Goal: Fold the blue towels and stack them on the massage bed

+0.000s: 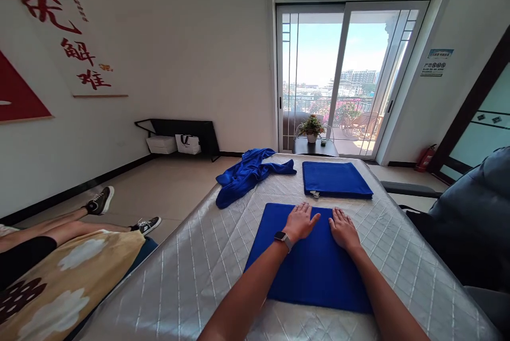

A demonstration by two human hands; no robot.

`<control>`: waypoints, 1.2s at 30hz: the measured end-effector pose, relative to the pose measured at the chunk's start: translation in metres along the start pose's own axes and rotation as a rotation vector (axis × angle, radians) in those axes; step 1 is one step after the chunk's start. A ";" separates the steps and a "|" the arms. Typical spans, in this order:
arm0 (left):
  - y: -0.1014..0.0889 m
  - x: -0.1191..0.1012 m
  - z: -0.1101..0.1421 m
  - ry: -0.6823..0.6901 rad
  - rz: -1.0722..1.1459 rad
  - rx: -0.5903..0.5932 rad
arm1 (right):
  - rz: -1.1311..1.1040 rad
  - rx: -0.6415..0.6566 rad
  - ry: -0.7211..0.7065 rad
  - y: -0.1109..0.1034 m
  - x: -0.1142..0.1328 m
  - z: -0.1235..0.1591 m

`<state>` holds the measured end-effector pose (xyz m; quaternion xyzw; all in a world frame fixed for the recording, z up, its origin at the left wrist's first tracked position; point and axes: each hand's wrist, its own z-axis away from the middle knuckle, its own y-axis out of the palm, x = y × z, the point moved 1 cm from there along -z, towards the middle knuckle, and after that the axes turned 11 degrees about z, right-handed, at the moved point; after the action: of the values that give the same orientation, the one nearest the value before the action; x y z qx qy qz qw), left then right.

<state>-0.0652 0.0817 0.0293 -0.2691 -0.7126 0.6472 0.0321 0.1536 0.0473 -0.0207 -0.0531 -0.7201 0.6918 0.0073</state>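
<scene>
A flat blue folded cloth (314, 272) lies before me on a silvery quilted cover (191, 266). My left hand (299, 222), with a watch on its wrist, rests flat near the cloth's far edge, fingers spread. Beside it, my right hand (345, 228) also lies flat with fingers out, at the far right edge of the cloth. Just beyond is a second blue folded cloth (337, 179) with a small white tag at its near edge. A crumpled blue garment or cloth (253, 175) lies farther left; its exact kind is unclear.
At left, a person's legs (75, 224) stretch out beside a tan patterned blanket (79, 277). A small dark table (314, 147) with a potted plant (312, 127) stands beyond the far edge. Dark padded seating (474, 213) is on the right.
</scene>
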 end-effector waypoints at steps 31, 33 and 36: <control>-0.012 0.086 0.077 -0.212 0.039 -0.048 | 0.059 -0.062 0.003 -0.014 0.004 0.026; -0.012 0.087 0.077 -0.210 0.039 -0.047 | 0.051 -0.037 -0.010 -0.010 0.001 0.039; -0.016 0.090 0.076 -0.207 0.047 -0.021 | 0.059 0.008 -0.033 0.000 -0.001 0.057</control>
<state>-0.1772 0.0513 0.0046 -0.2175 -0.7123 0.6646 -0.0597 0.1498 -0.0098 -0.0228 -0.0627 -0.7155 0.6954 -0.0246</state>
